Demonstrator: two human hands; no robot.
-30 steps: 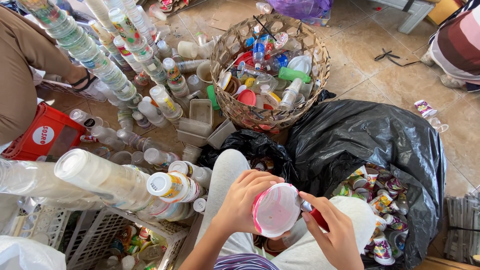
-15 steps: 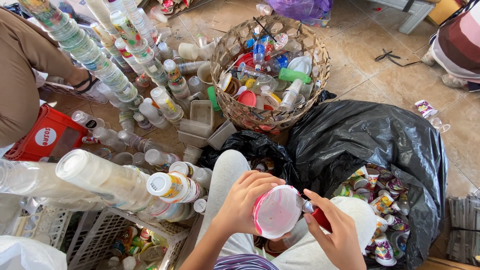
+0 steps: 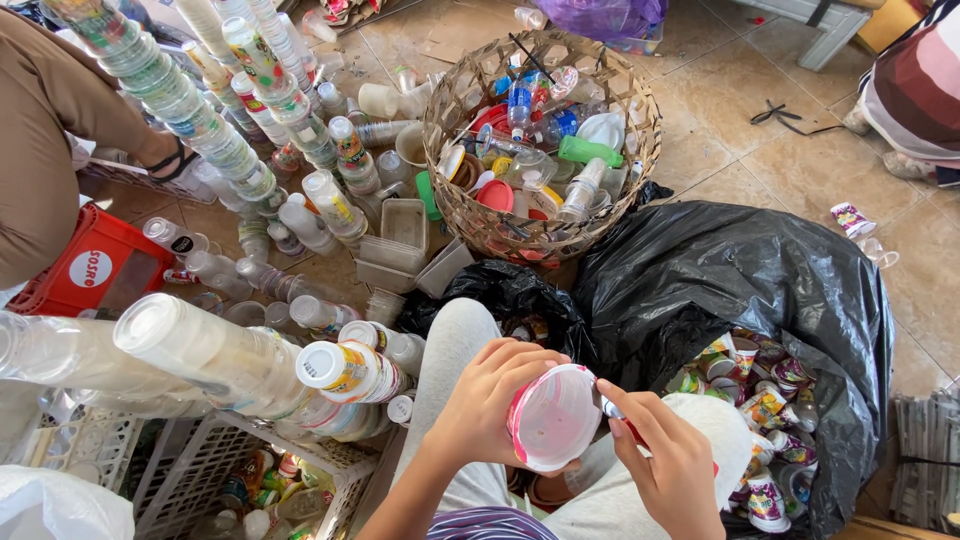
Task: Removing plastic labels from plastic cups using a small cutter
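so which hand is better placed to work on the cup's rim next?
Right hand, probably. It holds a small red-handled tool whose tip already sits at the rim of the cup. The left hand is wrapped around the cup, steadying it.

My left hand (image 3: 492, 400) and right hand (image 3: 668, 468) were bare, with no rings, watch or gloves, and both forearms were uncovered up to the frame's bottom edge. I wore light grey trousers (image 3: 455, 345) running toward twelve o'clock. At six o'clock showed a purple striped shirt hem (image 3: 485, 524).
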